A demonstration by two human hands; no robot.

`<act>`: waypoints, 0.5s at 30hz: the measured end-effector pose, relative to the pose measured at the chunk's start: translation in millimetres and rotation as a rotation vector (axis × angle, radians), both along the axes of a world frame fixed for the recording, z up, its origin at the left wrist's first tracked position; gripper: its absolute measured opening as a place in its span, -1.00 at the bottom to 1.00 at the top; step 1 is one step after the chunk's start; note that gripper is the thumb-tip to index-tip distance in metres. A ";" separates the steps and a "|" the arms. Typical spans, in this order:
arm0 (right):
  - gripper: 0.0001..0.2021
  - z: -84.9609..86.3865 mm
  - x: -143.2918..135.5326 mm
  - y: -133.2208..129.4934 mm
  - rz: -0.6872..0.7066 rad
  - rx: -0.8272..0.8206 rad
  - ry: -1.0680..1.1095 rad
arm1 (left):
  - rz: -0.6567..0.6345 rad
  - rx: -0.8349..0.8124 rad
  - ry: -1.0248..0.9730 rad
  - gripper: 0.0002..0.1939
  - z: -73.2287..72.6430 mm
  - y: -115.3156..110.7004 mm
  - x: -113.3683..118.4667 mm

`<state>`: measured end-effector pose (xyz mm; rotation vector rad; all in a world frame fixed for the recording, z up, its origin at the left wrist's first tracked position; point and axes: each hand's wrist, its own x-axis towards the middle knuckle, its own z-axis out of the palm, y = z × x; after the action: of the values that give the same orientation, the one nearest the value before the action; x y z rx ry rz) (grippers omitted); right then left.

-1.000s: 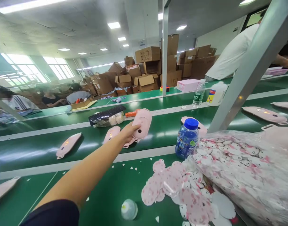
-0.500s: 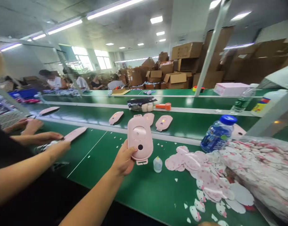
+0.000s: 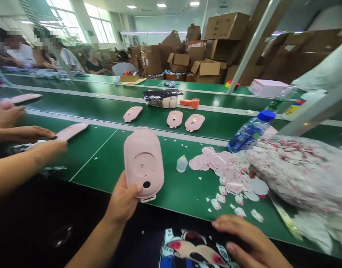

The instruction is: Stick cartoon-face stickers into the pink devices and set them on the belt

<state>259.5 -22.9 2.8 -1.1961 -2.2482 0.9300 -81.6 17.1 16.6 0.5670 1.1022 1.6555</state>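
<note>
A pink oval plastic cover (image 3: 144, 163), with a round recess and a dark hole, is gripped near its lower end by my left hand (image 3: 124, 201). My thumb lies over its face, and the cover is held upright above the bench's front edge. Low on the right, my right hand (image 3: 243, 238) holds nothing, its fingers stretched out and apart near the bench edge. Just beyond it lie several cat-face stickers (image 3: 215, 204) and a spread pile of pink round stickers (image 3: 218, 162). A small translucent bottle (image 3: 181, 163) stands right of the cover.
Several more pink covers (image 3: 174, 118) lie on the green conveyor. A blue-capped bottle (image 3: 249, 130) leans beside a big plastic bag of stickers (image 3: 296, 171). At left, a co-worker's hands (image 3: 45, 143) hold another cover. An orange scoop (image 3: 191, 103) lies farther back; a metal post (image 3: 319, 100) slants at right.
The view has tipped downward. My left hand has brought the cover closer and lower left, and my right hand has come up into view from the bottom edge.
</note>
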 end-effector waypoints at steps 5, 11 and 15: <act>-0.72 15.7 -5.0 38.6 -0.076 0.140 -0.251 | -0.037 -0.067 0.053 -0.40 -20.9 -20.4 -8.1; -0.68 15.5 -35.4 103.5 -0.029 0.268 -0.409 | -0.060 -0.100 0.025 -0.44 -26.0 -29.6 -9.0; -0.55 -4.0 -63.0 133.4 -0.025 0.358 -0.501 | -0.077 -0.102 -0.002 -0.44 -24.2 -37.5 -5.0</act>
<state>196.4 110.5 -1.2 -1.3898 -2.6206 0.2019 -86.6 -20.4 -7.5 0.5348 1.1425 1.5246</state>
